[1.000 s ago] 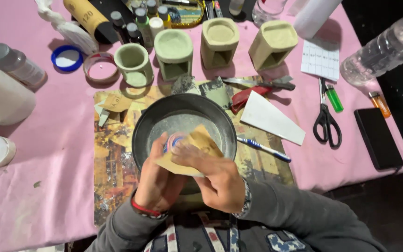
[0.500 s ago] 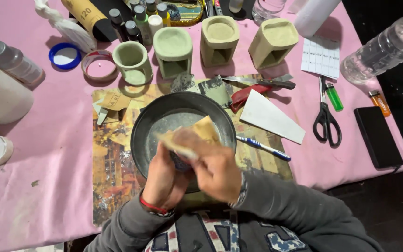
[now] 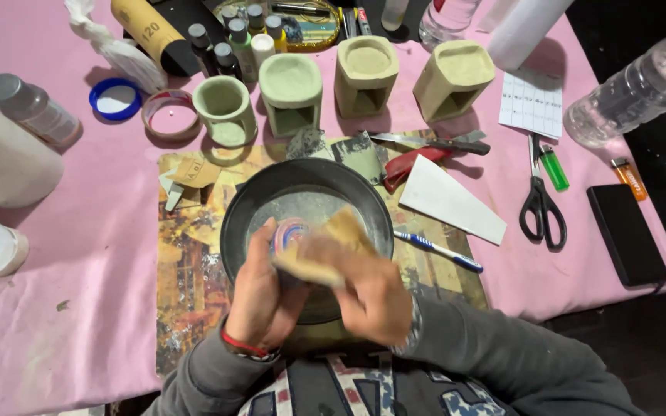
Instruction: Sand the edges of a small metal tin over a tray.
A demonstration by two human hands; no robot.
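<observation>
Head view, and much of what I want to see is covered. My right hand (image 3: 375,296) is motion-blurred, so I cannot make out its separate fingers; it is clenched on a tan sheet of sandpaper (image 3: 333,246), which lies over most of the small round piece (image 3: 290,233). Only that piece's upper left edge shows, a pale rim with pink and blue rings, and I cannot tell its full shape. My left hand (image 3: 260,296) wraps it from the left and below, fingers curled around its side, thumb along the visible rim. So the piece sits between both hands, the sandpaper pressed on its right and top face, the left fingers under it.

Everything is held over the dark round pan (image 3: 306,231), just above its greyish floor; whether the piece touches that floor is hidden by my hands. The pan's near rim is covered by my wrists.

Right of the pan lies a blue and white toothbrush (image 3: 437,250), its head close to the pan's rim. Beyond the pan stand three blocky clay burners (image 3: 368,73) and a round green cup (image 3: 223,108). Well right of the pan are black scissors (image 3: 541,204). The pan rests on a printed mat (image 3: 190,254) on the pink tabletop (image 3: 79,308). The bottle far right of the pan is cut off at the frame edge.
</observation>
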